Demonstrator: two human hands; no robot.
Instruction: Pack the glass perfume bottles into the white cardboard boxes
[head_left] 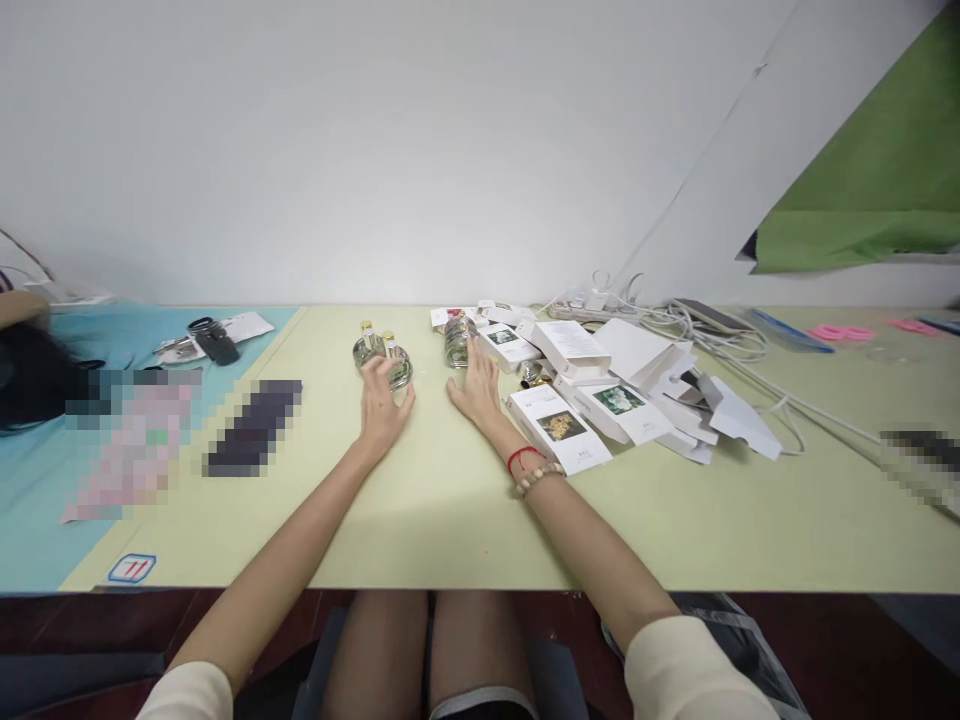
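Note:
Two clear glass bottles with gold caps, a left bottle (pixel 367 347) and a right bottle (pixel 403 373), stand close together near the table's middle. My left hand (pixel 382 408) is right in front of them, its fingers bent and its thumb spread away; the fingertips overlap the right bottle, and I cannot tell whether they press on it. More clear glass bottles (pixel 455 345) are grouped a little farther right. Beside that group, my right hand (pixel 478 390) rests with fingers stretched out and thumb apart, partly covering the bottles. Its wrist carries a red cord and a beaded bracelet.
White printed boxes (pixel 574 350), some opened, pile up to the right of my right hand. White cables (pixel 739 345) and pink scissors (pixel 841 334) lie beyond. At left are a dark jar (pixel 214 341), a blurred dark item (pixel 255 428) and a blue cloth (pixel 45 500).

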